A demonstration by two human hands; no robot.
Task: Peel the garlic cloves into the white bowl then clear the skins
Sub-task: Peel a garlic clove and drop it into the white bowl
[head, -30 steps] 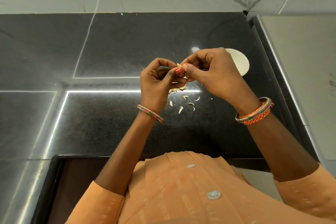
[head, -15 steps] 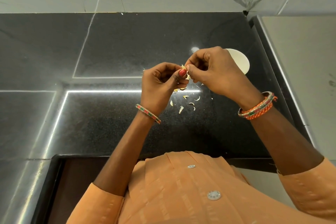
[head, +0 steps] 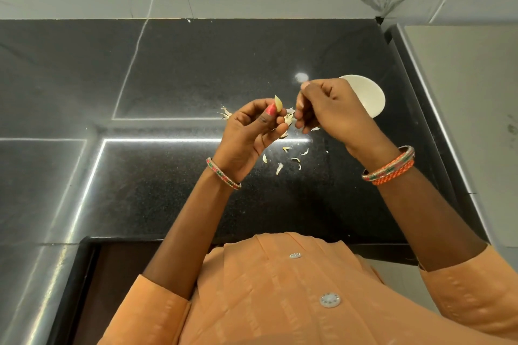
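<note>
Pinching a small, slippery garlic clove [head: 278,103] by its base, left hand [head: 249,134] grips; right hand [head: 328,109] pinches papery skin [head: 289,117]; white bowl [head: 367,95] at two o'clock.

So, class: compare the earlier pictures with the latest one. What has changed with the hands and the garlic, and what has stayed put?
The hands, pressed together a second ago, have drawn apart. The left hand keeps pinching the garlic clove, now showing bare above the thumb. The right hand has moved right, towards the white bowl, fingers curled; whether it holds skin is unclear. Bowl and loose skins on the counter stayed put.
</note>
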